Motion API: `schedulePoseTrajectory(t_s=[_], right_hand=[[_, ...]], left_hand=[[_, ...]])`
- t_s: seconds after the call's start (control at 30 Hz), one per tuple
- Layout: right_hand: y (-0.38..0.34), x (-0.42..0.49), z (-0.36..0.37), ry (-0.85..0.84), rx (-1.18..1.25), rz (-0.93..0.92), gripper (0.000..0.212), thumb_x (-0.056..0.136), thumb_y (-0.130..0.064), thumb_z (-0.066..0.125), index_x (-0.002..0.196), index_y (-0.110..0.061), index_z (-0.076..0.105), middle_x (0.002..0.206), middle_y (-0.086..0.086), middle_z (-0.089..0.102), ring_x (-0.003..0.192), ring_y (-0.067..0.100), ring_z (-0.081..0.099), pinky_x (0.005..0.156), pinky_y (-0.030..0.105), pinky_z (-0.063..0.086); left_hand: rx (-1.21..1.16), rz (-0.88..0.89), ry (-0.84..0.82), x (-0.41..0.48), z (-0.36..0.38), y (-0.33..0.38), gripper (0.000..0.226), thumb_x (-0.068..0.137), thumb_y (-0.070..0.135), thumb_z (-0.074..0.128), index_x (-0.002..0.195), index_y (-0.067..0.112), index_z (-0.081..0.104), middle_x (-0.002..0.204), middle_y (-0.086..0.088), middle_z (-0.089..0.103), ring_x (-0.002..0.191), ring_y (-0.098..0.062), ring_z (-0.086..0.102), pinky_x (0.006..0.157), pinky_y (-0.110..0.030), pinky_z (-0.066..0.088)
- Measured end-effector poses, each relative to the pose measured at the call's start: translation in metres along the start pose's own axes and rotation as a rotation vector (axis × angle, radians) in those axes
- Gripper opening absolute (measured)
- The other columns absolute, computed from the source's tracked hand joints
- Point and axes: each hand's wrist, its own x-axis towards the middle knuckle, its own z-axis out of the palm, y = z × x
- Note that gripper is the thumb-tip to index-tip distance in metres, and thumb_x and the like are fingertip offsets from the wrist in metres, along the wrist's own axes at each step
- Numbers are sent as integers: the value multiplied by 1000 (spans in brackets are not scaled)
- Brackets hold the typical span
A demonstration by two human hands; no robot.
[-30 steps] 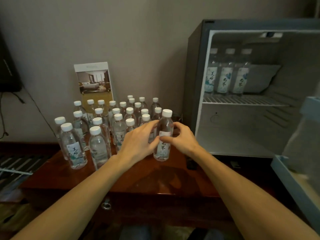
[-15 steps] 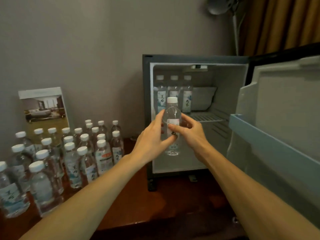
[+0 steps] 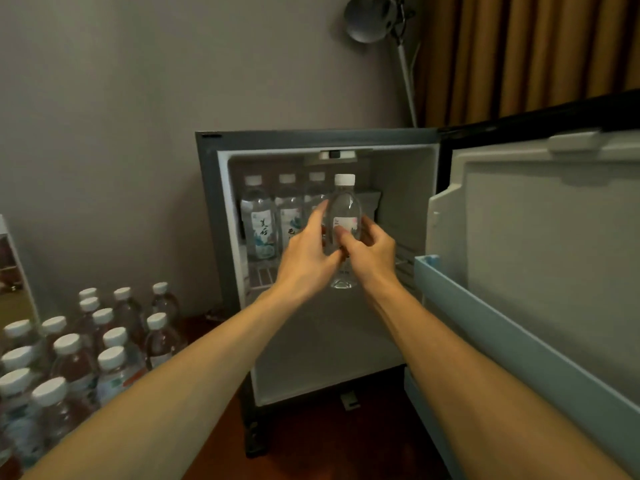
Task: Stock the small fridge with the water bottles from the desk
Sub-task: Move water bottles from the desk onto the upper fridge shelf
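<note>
A clear water bottle point(image 3: 344, 209) with a white cap is held upright between my left hand point(image 3: 306, 259) and my right hand point(image 3: 372, 254), in front of the open small fridge point(image 3: 207, 202). Its base hangs just below the level of the wire shelf point(image 3: 263, 277). Three bottles point(image 3: 259, 223) stand in a row at the back of that shelf, left of the held one. Several more capped bottles point(image 3: 110, 344) stand crowded on the wooden desk point(image 3: 311, 441) at the lower left.
The fridge door point(image 3: 540, 258) is swung wide open on the right, its pale blue door shelf point(image 3: 485, 327) jutting toward me. A framed card point(image 3: 14, 275) leans on the wall at far left. A lamp point(image 3: 374, 17) and brown curtains stand behind the fridge.
Both hands have carried the bottle up and farther into the fridge opening, level with the shelf. The view has shifted right, so the desk bottles sit lower left.
</note>
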Motion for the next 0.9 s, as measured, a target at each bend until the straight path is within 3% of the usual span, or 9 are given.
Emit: schedulePoseTrajectory(t_s=[0.1,0.2,0.3,0.5,0.67,0.73,0.8,0.83,0.9], right_hand=[[7,16,3,14,-9,-12,42,92,-15,74,133,-16,66,114,-2,74,99,3,70,90,27,58],[13,26,2,-3,6,14,48,93,-14,73,140,-18,61,121,-4,72,106,5,68,94,26,55],[23,36,0,7,25,-2,44,95,-11,71,138,-16,63,121,0,74,109,11,70,89,22,57],[32,64,-3,18,-68,-23,41,96,-9,69,136,-14,63,118,0,71,108,14,68,79,13,55],[48,80,1,-5,-138,-68,39,97,-13,67,136,-20,64,121,0,73,111,12,69,96,31,57],[53,84,3,5,-151,-90,40,98,-12,66,135,-27,62,113,-7,73,101,-3,68,93,24,56],[57,90,5,44,-184,-111,46,99,-12,66,138,-31,53,99,-19,67,85,-17,63,80,6,50],[58,92,5,62,-204,-113,49,99,-15,66,141,-32,49,92,-22,63,80,-15,62,75,4,47],[61,94,6,53,-216,-75,52,99,-21,66,147,-29,46,80,-17,60,77,-2,62,74,13,49]], left_hand=[[-70,-25,1,16,11,-6,84,96,21,71,163,37,23,135,-1,67,118,-17,68,97,-47,60],[-75,-40,16,25,21,-12,82,98,21,70,161,43,22,145,-1,60,125,-20,63,99,-48,59],[1,-56,56,37,34,-18,82,97,23,71,159,48,23,145,-2,61,127,-24,63,97,-51,59],[112,12,108,52,50,-28,80,97,19,70,163,32,27,152,-11,51,135,-30,55,110,-50,49],[251,129,149,63,56,-38,82,97,14,70,165,21,24,104,-9,73,92,-24,72,73,-37,57],[316,110,125,70,55,-38,82,98,12,67,165,19,21,100,-9,74,88,-28,73,68,-38,55],[347,90,96,77,56,-38,80,99,10,63,164,20,18,106,-14,73,91,-34,73,71,-44,58],[357,91,77,77,55,-37,80,100,9,62,165,20,16,106,-15,72,90,-35,73,69,-44,57],[388,120,54,78,57,-37,83,102,9,60,165,21,8,96,-13,71,80,-31,73,63,-41,55]])
